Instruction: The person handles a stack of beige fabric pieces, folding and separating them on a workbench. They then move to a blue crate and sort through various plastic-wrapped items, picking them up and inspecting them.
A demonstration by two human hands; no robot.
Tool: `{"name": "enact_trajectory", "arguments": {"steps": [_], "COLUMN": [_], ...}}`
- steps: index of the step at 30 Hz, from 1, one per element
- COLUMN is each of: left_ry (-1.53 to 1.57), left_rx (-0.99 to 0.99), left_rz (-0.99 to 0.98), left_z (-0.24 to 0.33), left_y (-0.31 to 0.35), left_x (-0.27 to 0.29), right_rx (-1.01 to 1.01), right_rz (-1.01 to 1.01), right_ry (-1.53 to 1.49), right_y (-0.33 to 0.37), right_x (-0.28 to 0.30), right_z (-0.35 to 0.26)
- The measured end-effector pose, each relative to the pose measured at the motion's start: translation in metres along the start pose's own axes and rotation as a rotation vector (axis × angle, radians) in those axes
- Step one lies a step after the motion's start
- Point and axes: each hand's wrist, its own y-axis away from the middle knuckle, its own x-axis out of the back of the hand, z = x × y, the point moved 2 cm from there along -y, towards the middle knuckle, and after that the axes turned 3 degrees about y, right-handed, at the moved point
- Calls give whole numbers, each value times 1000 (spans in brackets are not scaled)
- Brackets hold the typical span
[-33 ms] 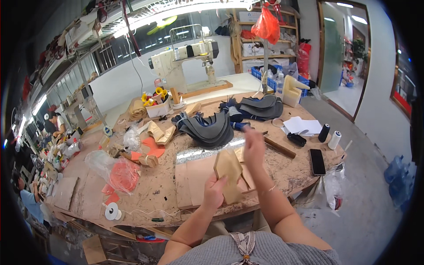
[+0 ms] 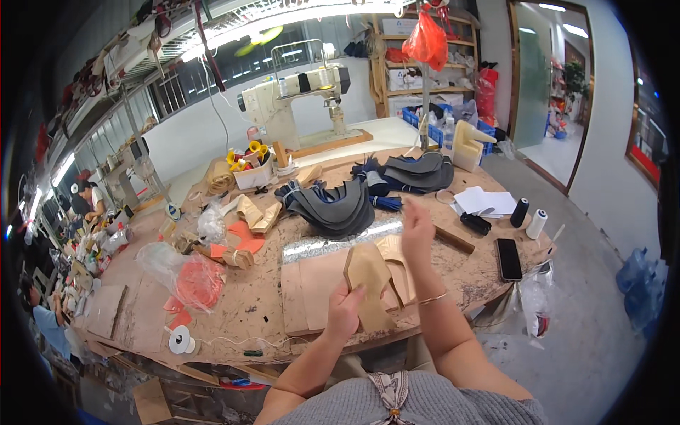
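My left hand [image 2: 344, 310] pinches a flat tan shoe-upper-like piece [image 2: 367, 278] by its left edge, above the pinkish-brown board [image 2: 301, 294] near the table's front. To its right, my right hand [image 2: 418, 237] is raised with the fingers curled in; what they hold, if anything, is hidden. Beneath that hand more tan cut pieces [image 2: 394, 249] lie on the board, partly covered by my forearm. A speckled grey slab [image 2: 312, 248] lies along the board's far edge. Just right of my right hand rests a dark brown wooden stick [image 2: 453, 239].
Bundled stacks of grey curved pieces [image 2: 340, 209] lie beyond the slab. Rightward are white papers [image 2: 489, 203], a black thread spool [image 2: 520, 212], a white one [image 2: 537, 224] and a phone [image 2: 508, 260]. A plastic bag with coral pieces [image 2: 198, 280] lies left; a sewing machine [image 2: 297, 106] stands behind.
My right hand has shifted slightly right, uncovering more of the tan pieces on the board. The tan piece in my left hand has dipped slightly.
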Motion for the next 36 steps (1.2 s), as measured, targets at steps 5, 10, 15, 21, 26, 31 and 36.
{"name": "enact_trajectory", "arguments": {"steps": [5, 10, 15, 21, 26, 31, 36], "left_ry": [-37, -130, 276, 176, 298, 274, 67], "left_rx": [-130, -150, 21, 55, -11, -68, -47], "left_rz": [113, 94, 148, 236, 443, 470, 272], "left_z": [-1, 0, 16, 9, 13, 39, 30], "left_y": [-2, -1, -11, -25, -43, -45, -35], "left_x": [12, 3, 5, 29, 72, 61, 15], "right_rx": [-109, -422, 1, -22, -47, -151, 209], "right_rz": [-517, -650, -547, -440, -244, -254, -626], "right_ry": [-117, -397, -238, -190, -41, -14, -156], "right_y": [18, 40, 63, 82, 88, 75, 54], "right_x": [10, -3, 0, 5, 38, 90, 53], "right_z": [-51, -44, -62, -44, -13, 30, -61]}}
